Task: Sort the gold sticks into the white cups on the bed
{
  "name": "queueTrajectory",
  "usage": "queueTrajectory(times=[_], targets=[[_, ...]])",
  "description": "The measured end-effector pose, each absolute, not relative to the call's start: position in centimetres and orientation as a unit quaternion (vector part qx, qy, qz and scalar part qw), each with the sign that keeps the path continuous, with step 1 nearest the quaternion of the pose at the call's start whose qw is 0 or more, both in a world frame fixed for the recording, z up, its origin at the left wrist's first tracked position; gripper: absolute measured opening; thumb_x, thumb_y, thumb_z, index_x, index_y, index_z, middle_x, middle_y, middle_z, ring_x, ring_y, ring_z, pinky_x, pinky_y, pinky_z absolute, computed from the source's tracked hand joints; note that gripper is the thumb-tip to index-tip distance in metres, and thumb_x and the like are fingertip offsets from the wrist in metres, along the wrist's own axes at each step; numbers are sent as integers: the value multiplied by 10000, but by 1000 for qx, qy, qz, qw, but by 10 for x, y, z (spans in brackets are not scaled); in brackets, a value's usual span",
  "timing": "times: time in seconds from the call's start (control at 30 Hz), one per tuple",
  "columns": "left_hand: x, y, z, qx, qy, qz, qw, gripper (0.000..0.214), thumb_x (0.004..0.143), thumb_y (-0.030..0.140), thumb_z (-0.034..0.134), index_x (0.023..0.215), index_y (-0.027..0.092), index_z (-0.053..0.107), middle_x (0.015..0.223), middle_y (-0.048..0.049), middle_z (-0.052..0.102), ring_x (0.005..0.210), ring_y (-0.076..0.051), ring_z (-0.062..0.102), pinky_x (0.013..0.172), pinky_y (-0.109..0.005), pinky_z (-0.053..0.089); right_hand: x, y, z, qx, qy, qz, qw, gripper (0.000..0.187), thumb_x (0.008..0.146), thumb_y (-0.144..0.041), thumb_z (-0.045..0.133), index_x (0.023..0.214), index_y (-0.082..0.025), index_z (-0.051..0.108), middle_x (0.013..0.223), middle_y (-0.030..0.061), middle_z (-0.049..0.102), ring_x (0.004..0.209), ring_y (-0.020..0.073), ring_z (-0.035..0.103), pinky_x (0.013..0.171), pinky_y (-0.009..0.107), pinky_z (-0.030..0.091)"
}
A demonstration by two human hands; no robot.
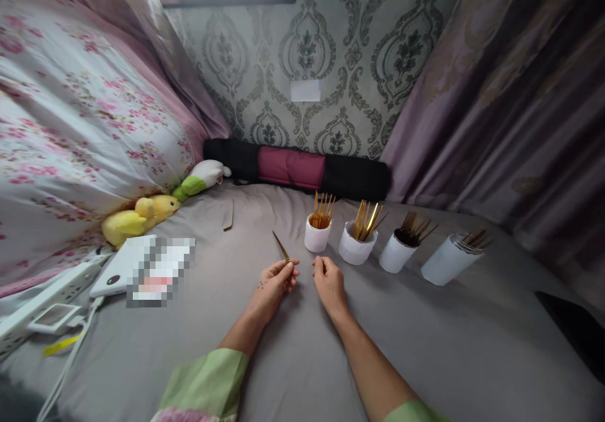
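Observation:
My left hand (278, 278) is closed around the lower end of a slim, pointed gold-brown stick (280, 246), whose tip points up and away to the left. Just to its right, my right hand (329, 281) is curled shut with thumb and fingertips together; anything between them is hidden. Beyond my right hand stands a small white cup (316, 237) with thin gold sticks (324, 204) in it. To its right are a wider white cup (358, 252) with gold sticks, a white cup (396, 253) with brown sticks, and a tilted-looking white jar (447, 263) with dark sticks.
A thin bent stick (229, 215) lies on the grey sheet (293, 371). At left are plush toys (142, 215), a white box-like device (125, 264), a power strip (47, 302) and cables. A black and maroon roll (290, 165) lies along the wall. A dark flat object (574, 330) is at right.

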State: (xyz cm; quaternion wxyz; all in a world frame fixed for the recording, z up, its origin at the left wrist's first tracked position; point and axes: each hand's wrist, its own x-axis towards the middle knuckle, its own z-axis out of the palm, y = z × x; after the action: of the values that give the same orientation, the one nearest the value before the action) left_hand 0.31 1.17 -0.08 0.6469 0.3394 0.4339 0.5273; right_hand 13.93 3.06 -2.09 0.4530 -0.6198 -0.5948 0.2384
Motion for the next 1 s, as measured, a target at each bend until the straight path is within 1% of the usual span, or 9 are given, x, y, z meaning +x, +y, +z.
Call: queueTrajectory(times=[0.27,0.47,0.57,0.73,1.0], targets=[[4,8,-3,426,476,496,588,447,698,468,575,966,111,595,692,-21,556,522,-67,463,460,-184,336,140,30,-19,-618,-588,257,455,353,849,-382,332,745,-170,595,676,52,635,561,135,540,525,212,358],[5,8,-4,463,521,495,519,448,706,475,542,959,111,603,637,-2,545,485,-73,446,443,-189,325,140,30,-20,-606,-587,268,464,354,845,-400,338,744,-168,585,591,25,590,525,129,514,518,214,360],[5,9,-6,483,527,497,493,415,725,449,523,955,116,613,639,-3,549,502,-82,457,472,-198,349,140,30,-20,-602,-587,270,470,353,840,-403,345,734,-165,583,555,11,564,503,122,498,505,212,356],[3,9,-13,517,527,506,446,354,760,403,498,947,134,632,656,-13,561,535,-97,478,512,-205,369,140,30,-18,-597,-589,276,470,363,843,-417,342,749,-161,581,570,12,561,513,121,500,496,212,358],[1,5,-10,575,531,510,356,302,793,347,476,959,172,656,723,-48,593,674,-141,526,639,-231,394,140,29,-18,-593,-592,278,469,383,844,-441,337,769,-159,585,590,18,571,498,115,491,469,208,344]])
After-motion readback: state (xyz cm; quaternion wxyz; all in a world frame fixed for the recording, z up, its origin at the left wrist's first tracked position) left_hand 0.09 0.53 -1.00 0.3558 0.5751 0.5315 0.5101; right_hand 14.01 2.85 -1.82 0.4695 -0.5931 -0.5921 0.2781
